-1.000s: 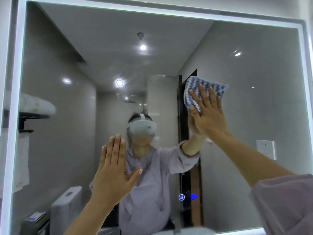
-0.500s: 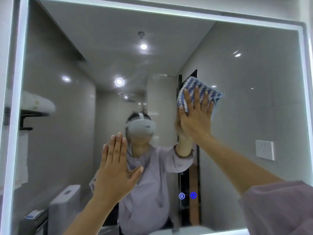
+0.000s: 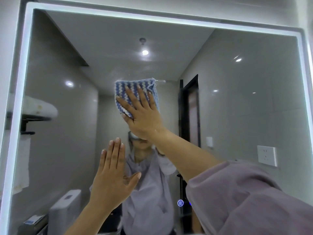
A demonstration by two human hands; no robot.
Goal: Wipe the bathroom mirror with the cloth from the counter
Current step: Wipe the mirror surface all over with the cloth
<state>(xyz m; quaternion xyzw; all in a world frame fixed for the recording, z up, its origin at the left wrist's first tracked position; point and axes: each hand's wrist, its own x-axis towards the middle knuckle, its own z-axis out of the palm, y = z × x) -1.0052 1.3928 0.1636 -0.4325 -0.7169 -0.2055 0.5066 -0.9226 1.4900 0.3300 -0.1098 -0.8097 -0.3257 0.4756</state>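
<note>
Two hands are up at the mirror [image 3: 237,102]. Our right hand [image 3: 142,114] presses the blue-and-white striped cloth [image 3: 130,92] flat against the glass, fingers spread over it rather than curled, so the grip is open-palmed and pinning the cloth. The cloth sits near the mirror's middle, toward twelve o'clock from our left hand [image 3: 111,175]. That left hand is raised with fingers together and thumb out; we cannot tell whether it touches the glass. At three o'clock a wall socket [image 3: 266,156] shows in the reflection, and a lit frame [image 3: 22,82] edges the mirror.
</note>
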